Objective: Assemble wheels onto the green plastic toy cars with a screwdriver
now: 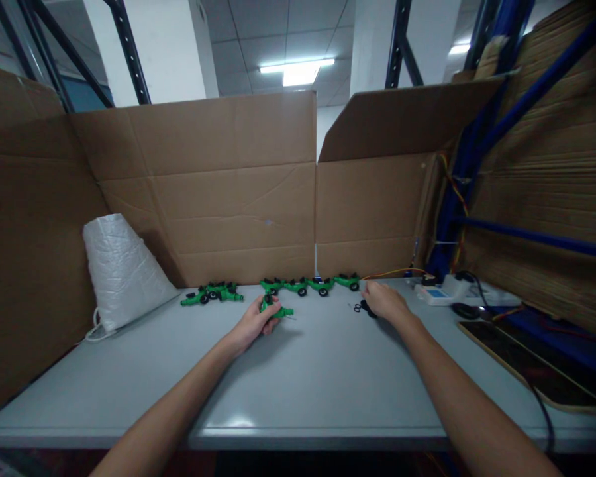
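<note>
left hand (252,324) pinched the green piece (282,312), likely light, stiff, best held mid-body; right hand (386,302) unclear in grip

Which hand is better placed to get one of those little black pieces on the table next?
Probably the right hand: it's right by the black pieces, though contact is unclear. The left hand is farther away and already holds a green toy.
</note>
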{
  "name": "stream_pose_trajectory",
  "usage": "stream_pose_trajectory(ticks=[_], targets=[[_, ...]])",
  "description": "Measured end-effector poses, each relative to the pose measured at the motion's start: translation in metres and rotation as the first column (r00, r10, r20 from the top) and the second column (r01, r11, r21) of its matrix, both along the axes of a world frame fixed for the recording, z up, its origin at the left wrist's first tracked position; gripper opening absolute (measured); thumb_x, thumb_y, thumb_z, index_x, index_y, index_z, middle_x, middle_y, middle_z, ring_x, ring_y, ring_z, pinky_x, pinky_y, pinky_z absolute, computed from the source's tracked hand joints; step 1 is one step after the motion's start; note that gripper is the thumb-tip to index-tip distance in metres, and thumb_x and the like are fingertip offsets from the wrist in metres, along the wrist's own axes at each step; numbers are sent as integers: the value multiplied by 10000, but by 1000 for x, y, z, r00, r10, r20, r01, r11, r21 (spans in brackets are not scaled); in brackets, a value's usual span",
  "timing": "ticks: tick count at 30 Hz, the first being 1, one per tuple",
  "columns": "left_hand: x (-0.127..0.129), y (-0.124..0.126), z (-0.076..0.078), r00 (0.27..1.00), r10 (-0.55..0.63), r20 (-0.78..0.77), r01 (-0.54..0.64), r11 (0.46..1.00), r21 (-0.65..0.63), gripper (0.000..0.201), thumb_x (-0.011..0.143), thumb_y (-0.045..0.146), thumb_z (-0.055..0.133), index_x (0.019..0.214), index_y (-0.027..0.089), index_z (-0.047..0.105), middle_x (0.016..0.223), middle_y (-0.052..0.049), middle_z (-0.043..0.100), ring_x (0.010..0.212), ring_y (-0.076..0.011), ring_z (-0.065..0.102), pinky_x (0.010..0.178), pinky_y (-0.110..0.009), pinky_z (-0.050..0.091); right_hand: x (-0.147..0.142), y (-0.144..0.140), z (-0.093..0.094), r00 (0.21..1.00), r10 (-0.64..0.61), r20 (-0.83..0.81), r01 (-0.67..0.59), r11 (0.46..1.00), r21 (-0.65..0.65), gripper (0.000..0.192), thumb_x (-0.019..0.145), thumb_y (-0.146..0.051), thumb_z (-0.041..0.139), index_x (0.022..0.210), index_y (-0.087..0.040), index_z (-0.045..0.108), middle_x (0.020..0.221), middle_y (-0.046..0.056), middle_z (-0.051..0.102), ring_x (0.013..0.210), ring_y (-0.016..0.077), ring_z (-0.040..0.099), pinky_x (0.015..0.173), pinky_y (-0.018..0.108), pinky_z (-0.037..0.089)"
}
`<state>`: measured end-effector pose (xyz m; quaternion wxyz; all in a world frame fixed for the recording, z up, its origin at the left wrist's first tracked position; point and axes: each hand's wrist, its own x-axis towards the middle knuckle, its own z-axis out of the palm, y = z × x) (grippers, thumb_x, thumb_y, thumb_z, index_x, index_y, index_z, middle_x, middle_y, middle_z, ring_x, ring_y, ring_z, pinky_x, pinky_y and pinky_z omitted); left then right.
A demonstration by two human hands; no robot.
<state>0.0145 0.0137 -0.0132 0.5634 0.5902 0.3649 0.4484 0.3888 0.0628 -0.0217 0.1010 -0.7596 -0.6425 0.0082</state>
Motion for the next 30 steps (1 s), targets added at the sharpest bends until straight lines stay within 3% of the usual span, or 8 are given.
stream_pose_trajectory(ticks=[11,25,30], targets=[[0,0,1,998,35,-59,-30,997,77,549,903,576,777,1185,171,534,593,69,538,458,-78,408,471,-228,233,6,4,-7,998,60,36,-59,998,-34,307,1064,-290,474,1215,-161,708,1246,204,756,1150,320,724,857,342,489],[1,1,0,998,39,-53,-37,998,56,624,852,567,826,1220,187,496,698,16,652,494,-93,494,468,-220,276,8,6,-10,999,38,18,-37,999,-28,332,1057,-356,499,1233,-152,693,1247,227,754,1157,337,726,868,356,498],[2,-1,-2,999,22,-45,-19,999,50,578,854,532,822,1189,195,494,634,62,583,484,-86,447,472,-216,262,8,7,-9,999,31,17,-31,999,-26,325,1060,-346,495,1232,-158,697,1237,214,758,1169,320,723,892,347,495]])
